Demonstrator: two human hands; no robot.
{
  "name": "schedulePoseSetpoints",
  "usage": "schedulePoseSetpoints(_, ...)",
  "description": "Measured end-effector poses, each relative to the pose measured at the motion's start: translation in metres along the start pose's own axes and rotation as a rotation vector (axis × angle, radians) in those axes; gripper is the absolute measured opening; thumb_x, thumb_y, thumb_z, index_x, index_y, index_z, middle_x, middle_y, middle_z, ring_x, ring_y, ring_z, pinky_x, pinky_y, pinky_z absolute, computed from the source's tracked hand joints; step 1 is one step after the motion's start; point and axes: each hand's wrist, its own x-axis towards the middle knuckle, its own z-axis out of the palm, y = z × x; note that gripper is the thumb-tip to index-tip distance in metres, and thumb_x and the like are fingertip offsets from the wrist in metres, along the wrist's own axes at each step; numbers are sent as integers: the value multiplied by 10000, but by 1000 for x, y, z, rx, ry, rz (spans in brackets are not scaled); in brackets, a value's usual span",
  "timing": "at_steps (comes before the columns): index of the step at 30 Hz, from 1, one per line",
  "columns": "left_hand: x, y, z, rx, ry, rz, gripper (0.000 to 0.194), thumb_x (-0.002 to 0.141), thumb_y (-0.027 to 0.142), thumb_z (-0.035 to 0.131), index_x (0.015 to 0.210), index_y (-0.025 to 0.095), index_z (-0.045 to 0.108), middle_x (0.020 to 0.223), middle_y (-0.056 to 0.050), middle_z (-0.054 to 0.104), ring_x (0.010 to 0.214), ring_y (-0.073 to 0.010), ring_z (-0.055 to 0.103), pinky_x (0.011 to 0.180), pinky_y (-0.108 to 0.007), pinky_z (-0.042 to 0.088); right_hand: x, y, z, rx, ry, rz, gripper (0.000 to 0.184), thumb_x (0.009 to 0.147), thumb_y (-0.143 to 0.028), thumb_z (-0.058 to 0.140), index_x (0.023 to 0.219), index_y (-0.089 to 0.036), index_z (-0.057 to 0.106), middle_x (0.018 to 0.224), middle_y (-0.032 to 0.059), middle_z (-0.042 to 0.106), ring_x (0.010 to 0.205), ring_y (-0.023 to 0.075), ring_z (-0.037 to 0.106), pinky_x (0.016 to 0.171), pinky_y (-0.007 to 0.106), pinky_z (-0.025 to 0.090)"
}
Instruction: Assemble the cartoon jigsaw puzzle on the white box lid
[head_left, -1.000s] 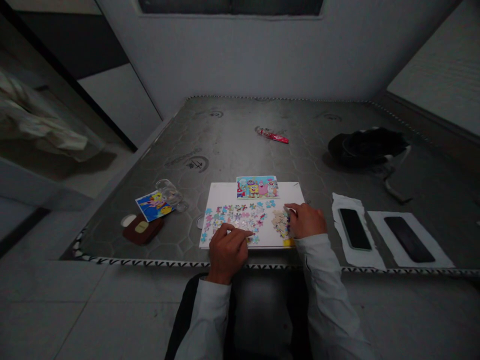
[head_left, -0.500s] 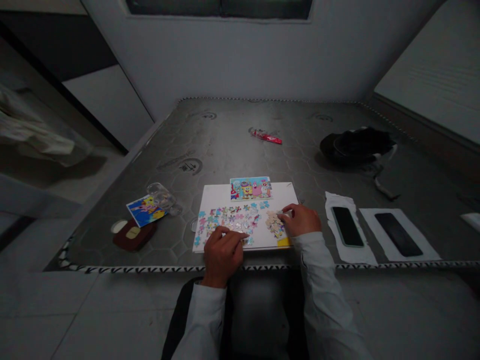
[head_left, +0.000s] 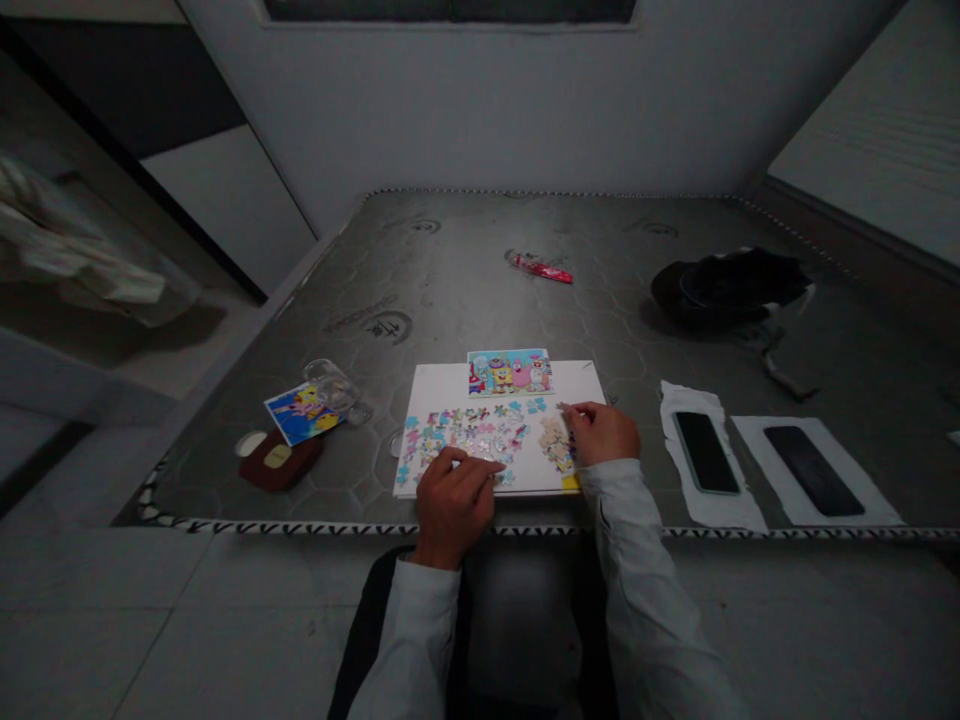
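Observation:
A white board (head_left: 442,376) carries many loose jigsaw puzzle pieces (head_left: 478,432), mostly pink, blue and white. My left hand (head_left: 455,505) rests at the board's front edge, index finger stretched over the lower pieces; its other fingers are partly hidden, and no held piece shows. Above the board's right side, my right hand (head_left: 606,435) pinches a small puzzle piece (head_left: 562,407) at its fingertips. Just below those fingertips lies a pile of beige and yellow pieces (head_left: 553,440), partly covered by that hand. A cartoon picture card (head_left: 510,373) sits at the board's back edge.
Left of the board are a blue picture card (head_left: 304,412), a clear plastic container (head_left: 335,388) and a brown case (head_left: 281,465). Two phones (head_left: 706,453) (head_left: 814,470) lie on white paper at right. Farther back are a red wrapper (head_left: 541,267) and a black bag (head_left: 731,288).
My right hand has shifted slightly up from the beige pile, and a piece now shows at its fingertips. My left hand stays in place on the board. The whole view has shifted slightly.

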Motion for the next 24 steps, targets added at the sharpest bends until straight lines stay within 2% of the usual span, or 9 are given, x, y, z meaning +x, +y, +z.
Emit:
schedulePoseSetpoints(8,-2,0,0,18,-16,-14,248,826,57,580,866,226,758,797,3,770,778,-204,598,747,-353,504,-2,2,-5,-160,27,-89,339,940,-375,492,1108,-257,762,915,60,747,801,194,639,760,332,386)
schedulePoseSetpoints(12,-1,0,-1,25,-6,-17,248,834,68,569,862,223,760,783,0,768,776,-207,599,725,-354,504,-2,1,-2,-203,-9,-113,355,946,-393,491,1145,-259,753,948,73,735,840,205,631,796,354,370)
schedulePoseSetpoints(16,0,1,-2,15,-1,-6,243,831,59,571,854,219,754,783,7,766,780,-208,591,723,-349,501,0,-2,4,-201,22,-84,399,956,-428,480,1177,-217,735,990,93,737,898,233,634,818,383,361)
schedulePoseSetpoints(20,-1,1,-2,4,-5,-20,245,828,50,580,862,220,753,778,7,760,785,-209,583,718,-342,491,2,-3,11,-201,42,-87,373,941,-437,507,1153,-236,738,1003,88,740,901,238,628,824,394,345)
schedulePoseSetpoints(24,-3,0,-1,-5,-9,-31,235,835,58,585,869,220,752,794,2,761,799,-212,579,725,-346,486,4,-2,14,-124,67,-69,292,892,-415,563,1056,-256,744,901,41,735,818,208,612,805,362,323)
